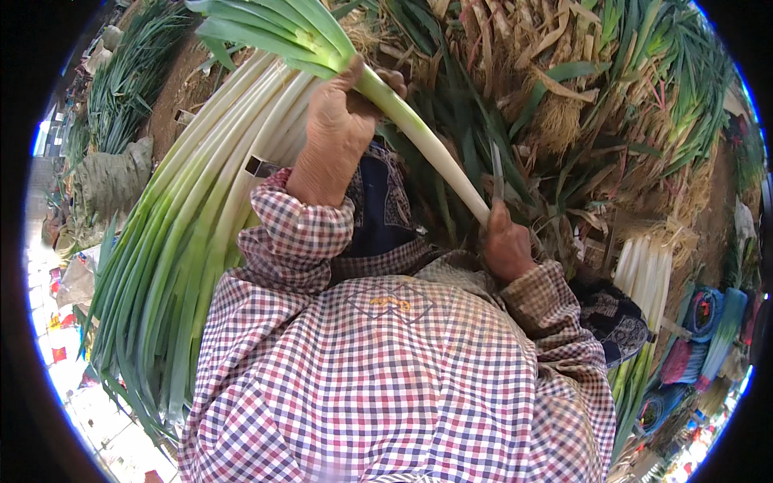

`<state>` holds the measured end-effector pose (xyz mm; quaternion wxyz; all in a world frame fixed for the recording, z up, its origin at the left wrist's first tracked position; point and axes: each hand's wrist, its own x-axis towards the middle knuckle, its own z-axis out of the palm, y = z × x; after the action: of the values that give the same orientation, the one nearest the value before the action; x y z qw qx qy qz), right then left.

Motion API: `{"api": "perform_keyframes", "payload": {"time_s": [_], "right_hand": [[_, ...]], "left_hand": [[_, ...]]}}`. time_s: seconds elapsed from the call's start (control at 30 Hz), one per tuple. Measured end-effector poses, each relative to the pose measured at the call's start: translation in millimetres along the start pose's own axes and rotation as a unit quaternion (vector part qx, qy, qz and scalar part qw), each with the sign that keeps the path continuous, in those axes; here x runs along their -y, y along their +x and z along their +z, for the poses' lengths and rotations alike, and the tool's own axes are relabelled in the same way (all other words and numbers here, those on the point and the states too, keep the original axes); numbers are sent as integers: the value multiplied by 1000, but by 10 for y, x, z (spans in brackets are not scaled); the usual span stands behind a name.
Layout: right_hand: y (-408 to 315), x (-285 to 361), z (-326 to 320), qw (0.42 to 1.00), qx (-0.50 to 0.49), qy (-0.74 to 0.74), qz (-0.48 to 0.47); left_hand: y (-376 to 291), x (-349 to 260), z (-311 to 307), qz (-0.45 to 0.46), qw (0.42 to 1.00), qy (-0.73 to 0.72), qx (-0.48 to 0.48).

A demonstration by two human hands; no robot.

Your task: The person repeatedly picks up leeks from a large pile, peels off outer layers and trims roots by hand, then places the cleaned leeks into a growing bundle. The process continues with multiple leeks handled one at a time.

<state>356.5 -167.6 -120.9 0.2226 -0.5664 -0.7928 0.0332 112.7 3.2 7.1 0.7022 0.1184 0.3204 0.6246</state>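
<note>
My left hand (347, 118) is closed around a leek (423, 130), just below its green leaf fan. The white shank slopes down and to the right from that grip. At its lower end is my right hand (509, 244), which holds a knife (497, 166) with the blade pointing up, away from me. The thumb of this hand is at the tip of the shank; whether blade and leek touch cannot be seen. Under and beside my left arm lies a large bundle of leeks (199, 181), white ends away from me, green leaves trailing back along my left side.
Untrimmed leeks (561, 115) with roots and dry leaves are heaped ahead, beside loose green trimmings (459, 133). A smaller pile of white-stemmed leeks (645, 265) lies at my right. Rolls of blue netting (703, 311) are farther right. More green leaves (130, 78) lie far left.
</note>
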Motion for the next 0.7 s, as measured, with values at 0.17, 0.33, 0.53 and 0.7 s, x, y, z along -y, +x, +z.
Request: {"api": "perform_keyframes", "payload": {"time_s": [0.17, 0.33, 0.53, 0.7], "right_hand": [[-523, -84, -114, 977, 181, 76, 87], [-9, 233, -619, 940, 194, 260, 108], [440, 425, -622, 806, 253, 489, 216], [506, 481, -473, 980, -63, 177, 65]], "left_hand": [[145, -199, -117, 73, 993, -55, 80], [41, -187, 82, 72, 995, 44, 49], [-34, -161, 158, -39, 988, -49, 145], [-198, -52, 156, -4, 982, 162, 93]]}}
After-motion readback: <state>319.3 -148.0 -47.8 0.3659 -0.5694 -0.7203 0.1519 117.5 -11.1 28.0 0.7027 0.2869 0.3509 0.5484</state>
